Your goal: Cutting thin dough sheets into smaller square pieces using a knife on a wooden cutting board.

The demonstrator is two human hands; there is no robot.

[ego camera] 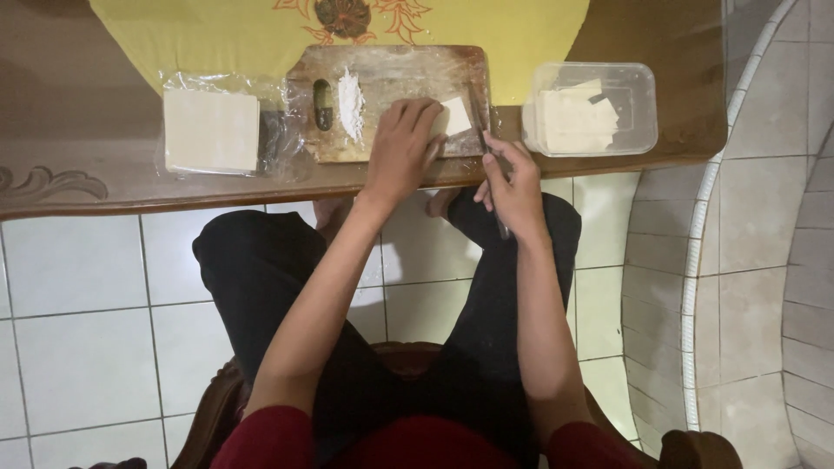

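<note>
Head view, looking straight down: the left hand [401,148] lies flat, fingers spread and pressing down, on a thin, pale, square sheet of dough wrapper [455,115], whose uncovered corner shows just beyond the fingertips. The sheet rests on a scuffed rectangular wooden cutting board [382,69] at the near edge of the brown wooden worktop [78,174]. The right hand [514,187] is curled closed around a slim metal knife [479,122]; its blade runs forward from the fingers along the sheet's right edge, and whether the edge touches the dough is too small to tell.

To do the cut well, I judge that the left fingertips should stay clear of the blade line while keeping the sheet from sliding, and that the knife should travel in one straight stroke so the soft wrapper does not drag or tear.

Beyond the left hand's thumb side lies a small heap of white flour [350,102] beside the board's handle slot. Farther out that way sits a stack of square white wrappers in clear plastic [211,130]. Past the right hand stands a clear rectangular plastic container [592,108] holding cut pale pieces.
</note>
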